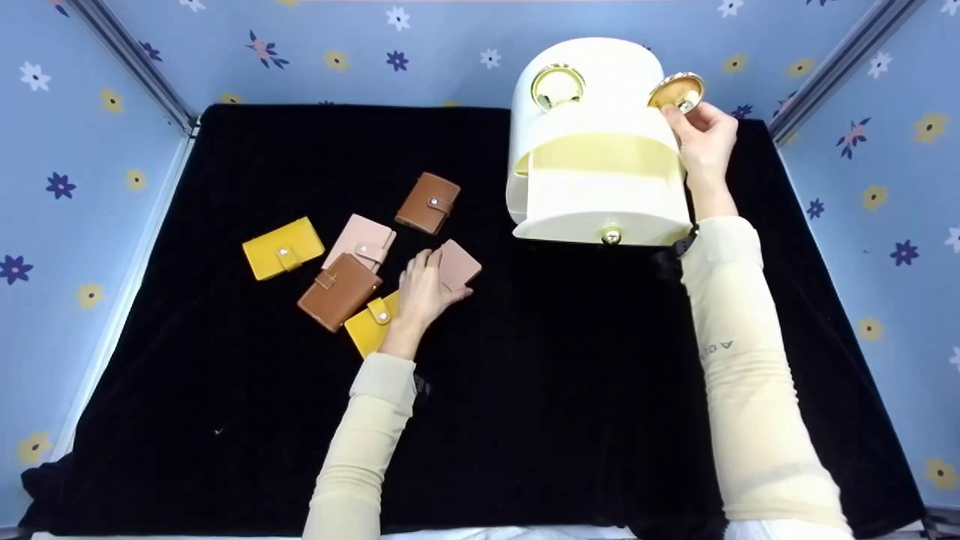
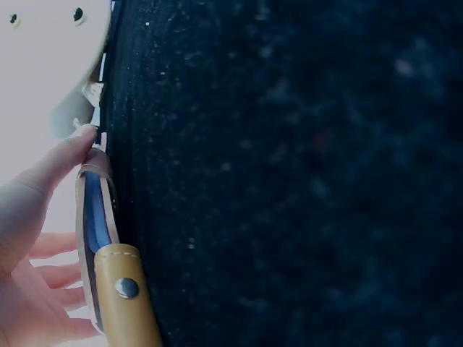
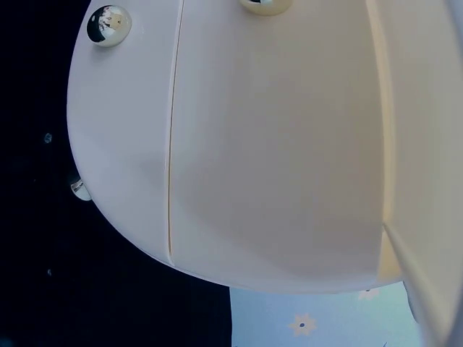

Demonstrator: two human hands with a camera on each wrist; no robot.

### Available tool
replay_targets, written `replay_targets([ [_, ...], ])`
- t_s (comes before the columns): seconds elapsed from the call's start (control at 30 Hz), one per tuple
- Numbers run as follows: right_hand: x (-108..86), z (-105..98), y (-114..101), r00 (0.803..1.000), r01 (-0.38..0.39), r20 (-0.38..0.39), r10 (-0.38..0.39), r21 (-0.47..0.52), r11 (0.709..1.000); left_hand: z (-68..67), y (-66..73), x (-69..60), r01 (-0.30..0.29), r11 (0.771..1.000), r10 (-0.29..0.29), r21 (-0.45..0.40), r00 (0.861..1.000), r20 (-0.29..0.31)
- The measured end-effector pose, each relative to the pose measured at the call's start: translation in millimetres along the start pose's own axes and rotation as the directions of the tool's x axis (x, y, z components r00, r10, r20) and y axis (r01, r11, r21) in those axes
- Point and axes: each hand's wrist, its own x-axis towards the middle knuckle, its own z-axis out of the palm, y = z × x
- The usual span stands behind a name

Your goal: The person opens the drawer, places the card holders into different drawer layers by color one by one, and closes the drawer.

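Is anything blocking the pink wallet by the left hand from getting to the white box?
Nothing that I can see: only bare black cloth shows between that pink wallet and the white box.

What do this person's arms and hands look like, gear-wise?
Ungloved left hand and right hand. Cream left sleeve and right sleeve, wrinkled; small dark lettering on the right one, white fabric at its upper end. Dark wrist gear partly visible at both wrists.

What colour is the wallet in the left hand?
That wallet is pink, best seen in the head view.
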Motion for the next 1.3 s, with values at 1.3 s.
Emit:
replay_targets([
  [1.3,-1.9,0.1,-1.8,1.000,-0.013,-0.010,0.013,-0.011,1.000,-27.4,27.7,-1.1,-0.013,1.000,0.009,-0.024,0.992,-0.124],
])
